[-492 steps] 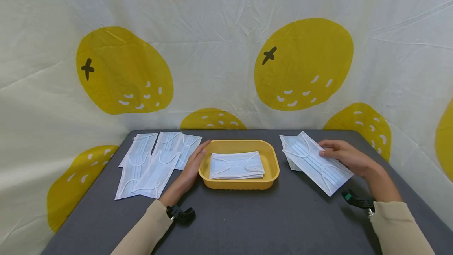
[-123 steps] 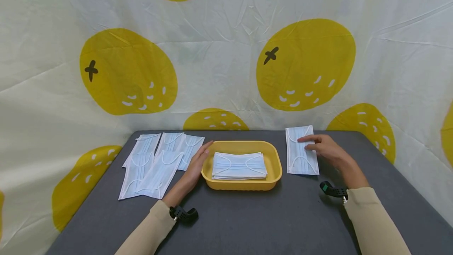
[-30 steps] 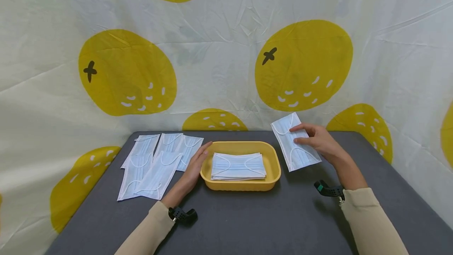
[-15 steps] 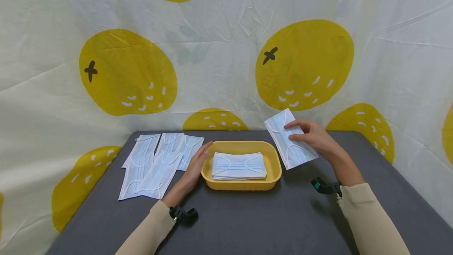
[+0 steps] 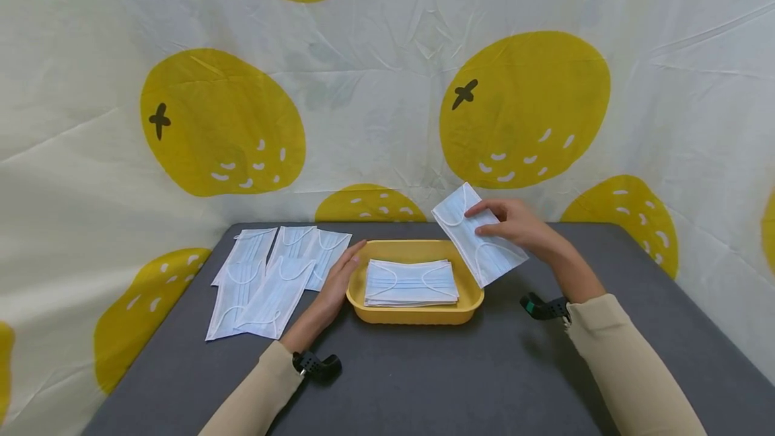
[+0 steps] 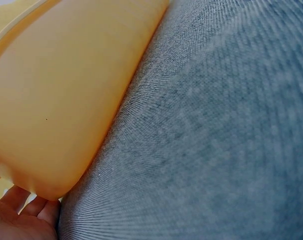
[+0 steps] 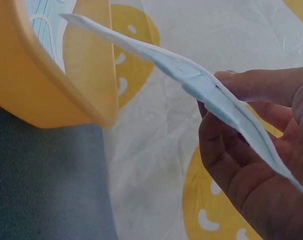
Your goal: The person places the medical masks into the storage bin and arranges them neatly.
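My right hand (image 5: 523, 227) pinches a light blue face mask (image 5: 493, 260) between thumb and fingers. The mask is raised and tilted, overlapping the right rim of the yellow tray (image 5: 418, 315) in the head view. Seen edge-on in the right wrist view, the held mask (image 7: 191, 82) bends slightly, with its far end toward the tray (image 7: 21, 65). A stack of face masks (image 5: 412, 281) lies flat inside the tray, ear loops on top. My left hand (image 5: 331, 288) rests with extended fingers along the tray's left side; its fingers (image 6: 36, 210) show at the tray's wall.
Several face masks (image 5: 275, 298) lie overlapping on the dark grey table (image 5: 418, 382), left of the tray and close to my left hand. Behind the table hangs a white cloth (image 5: 369, 126) printed with yellow fruit.
Two masks showed at the right earliest; later one lay flat there. My right hand has lifted that one and carried it left to the tray's right rim. My left hand stays put.
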Demonstrator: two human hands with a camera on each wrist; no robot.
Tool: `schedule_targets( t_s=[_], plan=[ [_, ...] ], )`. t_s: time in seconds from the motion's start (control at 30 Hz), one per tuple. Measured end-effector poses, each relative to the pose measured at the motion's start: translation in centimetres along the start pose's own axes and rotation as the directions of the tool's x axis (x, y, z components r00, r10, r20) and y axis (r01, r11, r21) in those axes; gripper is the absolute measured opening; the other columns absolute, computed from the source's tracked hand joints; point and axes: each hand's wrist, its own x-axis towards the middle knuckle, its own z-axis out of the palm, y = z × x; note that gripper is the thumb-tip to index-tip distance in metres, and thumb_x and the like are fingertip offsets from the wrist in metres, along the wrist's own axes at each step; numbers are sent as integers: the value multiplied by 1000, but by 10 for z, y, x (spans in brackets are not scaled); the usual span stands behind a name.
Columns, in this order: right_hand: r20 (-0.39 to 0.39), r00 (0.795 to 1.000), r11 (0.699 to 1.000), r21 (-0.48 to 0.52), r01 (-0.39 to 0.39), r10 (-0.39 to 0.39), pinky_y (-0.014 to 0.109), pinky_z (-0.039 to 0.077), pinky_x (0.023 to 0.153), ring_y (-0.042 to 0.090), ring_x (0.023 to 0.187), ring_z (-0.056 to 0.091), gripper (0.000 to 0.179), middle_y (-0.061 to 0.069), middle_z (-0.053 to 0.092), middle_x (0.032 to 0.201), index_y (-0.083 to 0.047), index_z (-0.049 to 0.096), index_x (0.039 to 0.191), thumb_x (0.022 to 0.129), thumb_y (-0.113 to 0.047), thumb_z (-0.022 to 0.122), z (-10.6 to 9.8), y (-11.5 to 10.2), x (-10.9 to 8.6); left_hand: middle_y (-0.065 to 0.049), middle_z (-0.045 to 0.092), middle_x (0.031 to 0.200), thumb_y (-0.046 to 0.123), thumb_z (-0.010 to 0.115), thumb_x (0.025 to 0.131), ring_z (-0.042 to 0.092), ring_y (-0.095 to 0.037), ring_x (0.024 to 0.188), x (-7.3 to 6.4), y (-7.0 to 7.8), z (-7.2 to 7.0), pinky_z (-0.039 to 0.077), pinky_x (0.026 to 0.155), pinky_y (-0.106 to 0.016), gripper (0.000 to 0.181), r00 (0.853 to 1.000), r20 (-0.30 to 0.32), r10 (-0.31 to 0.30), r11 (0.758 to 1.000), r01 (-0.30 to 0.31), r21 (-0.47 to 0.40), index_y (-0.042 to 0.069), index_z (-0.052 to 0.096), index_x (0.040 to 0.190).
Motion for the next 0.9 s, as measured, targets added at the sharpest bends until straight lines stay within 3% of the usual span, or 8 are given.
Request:
schedule_targets(
  t_s=[0.33, 0.57, 0.9],
  plan=[
    [105, 991, 996, 25, 86, -88, 23, 47, 87, 27, 110, 56, 32, 15, 68, 133, -8, 73, 124, 92, -12, 76, 10, -7, 14, -6, 31, 170, 30, 34, 114, 23, -28, 159, -1, -2, 0, 17, 130, -53, 48, 1000, -1, 6, 1000, -6, 1, 20, 38, 160],
    [177, 979, 995, 41, 92, -98, 27, 49, 88, 26, 108, 58, 31, 14, 68, 134, -10, 74, 123, 92, -10, 76, 17, -9, 27, -5, 31, 169, 31, 34, 114, 23, -27, 159, -2, 0, 1, 16, 130, -54, 48, 1000, -1, 1, 1000, -1, 0, 21, 38, 160],
    [341, 923, 984, 52, 169, -177, 31, 48, 93, 28, 111, 56, 29, 18, 68, 131, -5, 75, 119, 90, -1, 73, 32, -15, 48, -5, 31, 169, 32, 33, 114, 25, -27, 158, 0, -1, 0, 17, 130, -52, 47, 1000, -2, -3, 1000, 3, 2, 22, 39, 160]
  ],
)
